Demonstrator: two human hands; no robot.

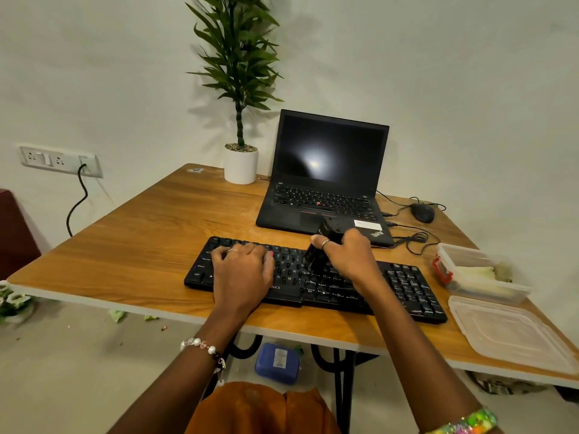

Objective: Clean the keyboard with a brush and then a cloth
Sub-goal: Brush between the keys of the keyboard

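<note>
My right hand has its grip clamped on the brush, bristles on the keyboard's middle keys; my left hand lies flat, steadying its left end. Brushing seems underway; cloth wiping remains.

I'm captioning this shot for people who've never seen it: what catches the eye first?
Both hands on the black keyboard at the table's near edge: the left hand lies flat on the keys, the right hand grips a black brush. Behind stands an open laptop, screen dark, with a tall potted plant to its left.
</note>
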